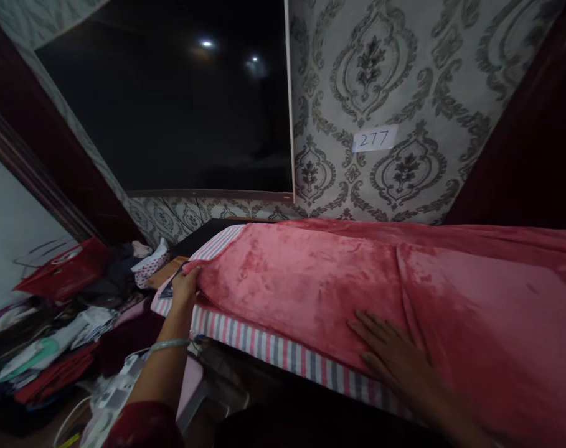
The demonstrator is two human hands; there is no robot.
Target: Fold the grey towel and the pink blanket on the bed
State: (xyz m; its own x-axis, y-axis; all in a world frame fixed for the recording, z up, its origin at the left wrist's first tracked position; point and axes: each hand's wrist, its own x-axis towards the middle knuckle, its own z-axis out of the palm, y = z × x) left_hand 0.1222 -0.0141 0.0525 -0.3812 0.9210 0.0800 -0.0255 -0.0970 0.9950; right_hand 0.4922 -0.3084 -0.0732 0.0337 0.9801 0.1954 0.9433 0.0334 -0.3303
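Observation:
A pink plush cloth [283,267] lies spread over a striped cover [264,345] on a long raised surface. At the cloth's left end, my left hand [185,285] is closed on its corner, with a bangle on the wrist. Beside those fingers a small dark flat item [167,290] shows in part; I cannot make out what it is. My right hand [395,351] rests flat on the cloth near the front edge, fingers stretched out, just left of a fold that crosses the cloth.
Behind hangs a large dark television [193,106]; right of it a paper marked 277 [375,138] is on the patterned wall. Piled clothes [68,348] and a red bag [68,267] lie at left. A white power strip [119,389] with cables sits below my left arm.

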